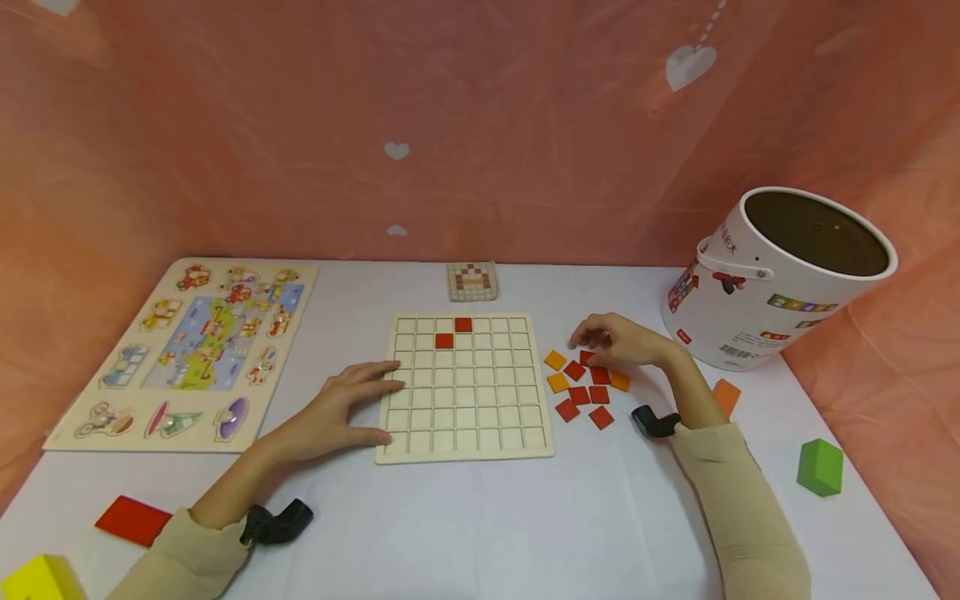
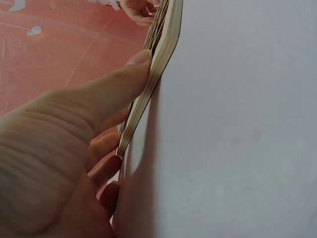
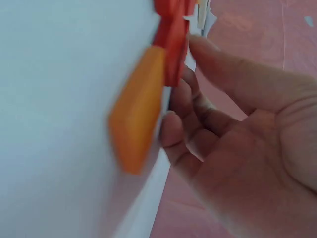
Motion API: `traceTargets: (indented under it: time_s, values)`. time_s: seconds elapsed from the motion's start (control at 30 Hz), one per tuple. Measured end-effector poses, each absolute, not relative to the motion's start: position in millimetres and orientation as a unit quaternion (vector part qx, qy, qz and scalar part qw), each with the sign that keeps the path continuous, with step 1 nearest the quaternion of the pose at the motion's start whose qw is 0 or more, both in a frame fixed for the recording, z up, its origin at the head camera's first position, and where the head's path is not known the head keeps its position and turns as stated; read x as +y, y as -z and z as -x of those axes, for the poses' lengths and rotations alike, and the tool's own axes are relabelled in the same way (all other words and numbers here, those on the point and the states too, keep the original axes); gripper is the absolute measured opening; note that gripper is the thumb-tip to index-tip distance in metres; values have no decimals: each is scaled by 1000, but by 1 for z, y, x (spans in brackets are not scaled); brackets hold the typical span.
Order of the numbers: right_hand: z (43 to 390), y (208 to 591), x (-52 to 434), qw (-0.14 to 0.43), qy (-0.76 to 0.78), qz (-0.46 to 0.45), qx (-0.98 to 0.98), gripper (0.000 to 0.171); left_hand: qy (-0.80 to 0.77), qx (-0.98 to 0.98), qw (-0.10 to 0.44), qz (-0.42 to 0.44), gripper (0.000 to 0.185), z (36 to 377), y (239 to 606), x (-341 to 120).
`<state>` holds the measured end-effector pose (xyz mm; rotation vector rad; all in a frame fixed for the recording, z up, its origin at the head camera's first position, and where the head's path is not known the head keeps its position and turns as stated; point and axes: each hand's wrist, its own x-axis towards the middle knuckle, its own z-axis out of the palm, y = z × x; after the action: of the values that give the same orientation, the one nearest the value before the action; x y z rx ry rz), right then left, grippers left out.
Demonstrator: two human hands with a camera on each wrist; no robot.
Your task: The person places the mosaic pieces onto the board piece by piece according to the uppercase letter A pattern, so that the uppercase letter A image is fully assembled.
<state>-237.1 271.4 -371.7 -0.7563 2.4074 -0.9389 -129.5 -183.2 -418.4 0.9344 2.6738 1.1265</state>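
Note:
A square wooden grid board [image 1: 467, 421] lies in the middle of the table in the head view. Near its top, red square tiles fill two cells, a higher one [image 1: 463, 325] and a lower one [image 1: 445, 341]. My left hand [image 1: 337, 407] rests at the board's left edge, thumb and fingertips on the rim [image 2: 157, 67]. Right of the board is a loose group of red tiles [image 1: 578, 395] and orange tiles [image 1: 557, 382]. My right hand [image 1: 626, 340] hovers at the far side of this group, fingers loosely bent, thumb by a red tile [image 3: 174, 49]. An orange tile [image 3: 136, 114] is nearest its wrist camera.
A small pattern card [image 1: 472, 282] lies behind the board. A wooden picture puzzle [image 1: 300, 283] is at the left, a white bucket [image 1: 750, 308] at the back right. Around the edges lie a green block [image 1: 820, 468], an orange piece [image 1: 726, 397], a red piece [image 1: 133, 521] and a yellow block [image 1: 43, 579].

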Motion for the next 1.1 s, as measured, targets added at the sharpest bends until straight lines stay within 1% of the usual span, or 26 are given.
traceTargets:
  time_s: [0.13,0.3,0.57,0.87,1.0,1.1]
  values:
    - [231,375,272,200,344,279,874,24,-368,877,46,-306,67,129,421,-183]
    - [230,376,271,189,344,275,878,24,-368,877,45,-305,67,129,422,-184]
    - [231,377,275,184,351,260,880,26,-368,877,49,-305,67,129,421,-184]
    - [233,376,277,177,356,259,880,18,-368,876,49,-306,66,129,420,-184]
    - [237,372,267,154,365,246,885,15,-365,878,49,-307,67,130,419,-183]
    - [246,369,245,131,382,246,881,14,-367,877,49,-305,67,130,419,-183]
